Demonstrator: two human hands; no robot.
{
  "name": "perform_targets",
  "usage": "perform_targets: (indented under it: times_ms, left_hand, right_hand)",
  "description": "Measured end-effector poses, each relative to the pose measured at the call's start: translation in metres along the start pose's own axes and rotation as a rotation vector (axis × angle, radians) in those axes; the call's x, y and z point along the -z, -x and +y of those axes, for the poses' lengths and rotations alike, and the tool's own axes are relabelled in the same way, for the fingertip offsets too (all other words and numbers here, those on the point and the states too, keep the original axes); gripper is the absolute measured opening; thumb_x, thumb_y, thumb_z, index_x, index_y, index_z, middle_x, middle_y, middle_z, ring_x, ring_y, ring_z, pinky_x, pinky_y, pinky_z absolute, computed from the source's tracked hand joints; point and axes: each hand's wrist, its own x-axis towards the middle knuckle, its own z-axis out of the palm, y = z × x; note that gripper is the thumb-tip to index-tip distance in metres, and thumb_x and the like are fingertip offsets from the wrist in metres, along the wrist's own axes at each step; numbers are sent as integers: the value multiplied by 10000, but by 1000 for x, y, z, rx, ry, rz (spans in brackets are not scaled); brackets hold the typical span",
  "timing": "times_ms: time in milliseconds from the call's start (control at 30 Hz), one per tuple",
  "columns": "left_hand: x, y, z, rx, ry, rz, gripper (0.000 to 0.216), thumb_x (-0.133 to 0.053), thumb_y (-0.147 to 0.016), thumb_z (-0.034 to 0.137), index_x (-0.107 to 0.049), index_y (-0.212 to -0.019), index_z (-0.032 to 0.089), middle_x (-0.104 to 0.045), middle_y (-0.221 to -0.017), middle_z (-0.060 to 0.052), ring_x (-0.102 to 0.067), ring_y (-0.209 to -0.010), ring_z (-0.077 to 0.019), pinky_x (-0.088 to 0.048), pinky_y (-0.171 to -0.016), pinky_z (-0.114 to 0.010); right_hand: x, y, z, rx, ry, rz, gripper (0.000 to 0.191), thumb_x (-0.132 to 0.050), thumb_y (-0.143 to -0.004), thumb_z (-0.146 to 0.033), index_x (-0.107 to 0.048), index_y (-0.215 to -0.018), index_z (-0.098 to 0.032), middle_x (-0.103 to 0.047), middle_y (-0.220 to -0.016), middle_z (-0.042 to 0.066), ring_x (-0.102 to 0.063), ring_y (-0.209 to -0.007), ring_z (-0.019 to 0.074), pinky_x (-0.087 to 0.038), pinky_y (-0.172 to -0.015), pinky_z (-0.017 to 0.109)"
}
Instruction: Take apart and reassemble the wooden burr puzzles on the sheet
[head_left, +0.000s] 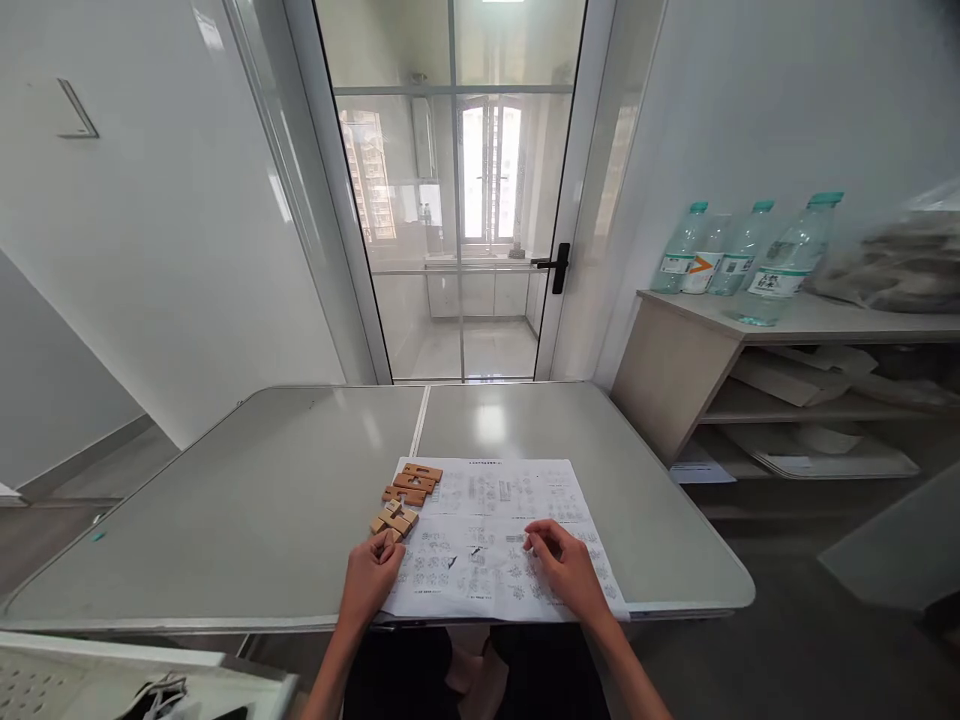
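Several blocks (417,487) by left hand (373,574) (paper (487,502) alongside)

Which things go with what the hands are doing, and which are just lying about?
Probably part of the job:
- wooden pieces
- printed paper

Probably just lying about:
- water bottles
- plastic bag
- white cord

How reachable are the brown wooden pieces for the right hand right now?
Probably yes: between the right hand and the brown wooden pieces seems to lie only the printed sheet; the left hand is off that line.
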Motion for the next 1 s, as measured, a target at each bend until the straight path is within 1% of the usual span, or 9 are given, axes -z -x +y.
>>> perform_targets:
  times_ms: [200,367,667,900,1000]
  left_hand:
    - [0,1,0,-17,6,3,317,-485,-717,350,-212,-596,242,-239,-588,62,-276,-578,-118,-257,-568,-239]
    - [1,3,3,-20,9,4,320,-485,-734,348,-212,-605,241,-233,-599,62,-276,-586,-117,-260,-568,-229]
    - [-2,1,1,-15,16,5,308,-483,-719,345,-220,-596,242,-232,-596,61,-277,-581,-117,-261,-564,-226]
    - [0,4,5,1,16,4,310,-498,-732,326,-226,-610,241,-245,-608,59,-280,-588,-120,-262,-565,-234]
    - [-1,5,5,3,15,3,307,-497,-737,325,-232,-608,239,-248,-605,60,-284,-588,-120,-266,-567,-233]
  right_hand:
    - [0,1,-2,10,12,7,343,-564,-973,-523,-711,-975,-213,-772,-856,61,-689,-763,226,-506,-708,311]
    - [0,1,-3,13,12,17,374,-569,-961,-552,-719,-967,-210,-774,-852,65,-701,-778,235,-518,-698,311]
    - [0,1,-2,-1,24,29,436,-565,-945,-609,-726,-972,-205,-772,-839,73,-691,-741,239,-527,-701,327]
    - [2,2,-2,-6,17,13,388,-561,-974,-560,-716,-998,-205,-774,-865,69,-685,-752,225,-512,-711,317]
    - [2,2,0,-13,20,12,393,-562,-975,-565,-713,-1003,-203,-772,-866,67,-683,-753,221,-508,-708,313]
